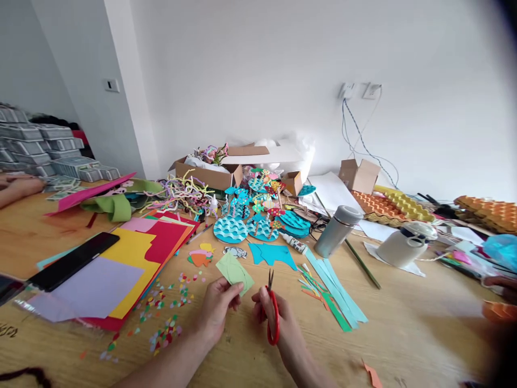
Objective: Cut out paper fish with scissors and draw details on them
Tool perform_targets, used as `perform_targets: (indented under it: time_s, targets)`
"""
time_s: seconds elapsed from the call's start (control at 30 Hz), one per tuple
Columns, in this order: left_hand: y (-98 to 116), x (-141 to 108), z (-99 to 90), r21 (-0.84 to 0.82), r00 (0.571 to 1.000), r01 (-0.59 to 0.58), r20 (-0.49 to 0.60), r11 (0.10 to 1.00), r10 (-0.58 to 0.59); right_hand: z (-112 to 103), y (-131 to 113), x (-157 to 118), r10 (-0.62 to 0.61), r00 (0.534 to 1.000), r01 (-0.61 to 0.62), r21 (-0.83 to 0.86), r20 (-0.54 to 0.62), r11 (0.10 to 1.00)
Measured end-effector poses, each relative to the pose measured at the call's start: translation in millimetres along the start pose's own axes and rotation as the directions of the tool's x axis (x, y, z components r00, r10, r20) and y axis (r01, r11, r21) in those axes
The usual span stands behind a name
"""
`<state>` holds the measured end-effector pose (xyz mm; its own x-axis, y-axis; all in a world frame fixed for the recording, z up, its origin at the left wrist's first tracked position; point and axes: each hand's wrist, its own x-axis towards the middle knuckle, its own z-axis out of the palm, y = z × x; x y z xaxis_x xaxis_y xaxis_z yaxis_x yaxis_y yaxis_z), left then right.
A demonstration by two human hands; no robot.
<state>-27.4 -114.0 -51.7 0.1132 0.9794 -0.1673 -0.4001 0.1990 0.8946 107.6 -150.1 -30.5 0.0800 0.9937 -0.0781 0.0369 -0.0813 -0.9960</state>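
Observation:
My left hand [218, 304] pinches a light green piece of paper [235, 274] with dark drawn lines on it. Close by on the right, my right hand [278, 312] grips red-handled scissors [273, 318], their blades pointing up and away from me and nearly together. The blades stand apart from the green paper. Beyond my hands lie cut blue paper [271, 254], small orange and yellow paper fish shapes [201, 256] and a drawn paper cut-out [235, 251].
Coloured paper sheets [137, 253] and a black phone [76, 260] lie left, with paper confetti [172, 318] beside them. Blue decorated discs [230, 230] stand ahead. A grey thermos [338, 231], paper strips [337, 291] and a white cup [406, 245] are right. Other people's hands [22, 187] show at both sides.

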Motion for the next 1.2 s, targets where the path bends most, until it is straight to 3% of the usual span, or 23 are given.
perform_targets:
  time_s: [0.17, 0.47, 0.73, 0.9, 1.07, 1.2]
  targets:
    - [-0.9, -5.6, 4.8, 0.046, 0.999, 0.039, -0.001, 0.998, -0.039, 6.4, 3.2, -2.5, -0.089, 0.996, 0.09, 0.069, -0.015, 0.994]
    - [-6.3, -11.9, 9.1, 0.127, 0.981, 0.084, 0.163, 0.988, -0.104, -8.7, 6.4, -5.6, -0.089, 0.996, 0.091, 0.107, -0.02, 0.99]
    - [-10.8, -10.0, 6.9, 0.159, 0.981, 0.104, 0.147, 0.982, -0.128, -7.2, 19.2, -0.1, -0.078, 0.995, 0.082, 0.076, -0.064, 0.994]
    - [-2.7, -7.0, 9.1, 0.033, 0.991, 0.098, 0.089, 0.995, -0.1, -2.2, 16.8, -7.2, -0.042, 0.99, 0.042, -0.003, -0.132, 0.999]
    - [6.5, -7.3, 7.4, -0.088, 0.993, 0.108, 0.063, 0.99, -0.103, -0.3, 13.6, -17.6, 0.058, 0.998, -0.057, -0.062, 0.015, 0.996]
    - [7.2, -8.1, 6.0, -0.137, 0.991, 0.128, 0.052, 0.982, -0.122, -0.5, 13.0, -21.2, 0.164, 0.963, -0.148, -0.087, 0.215, 0.985]
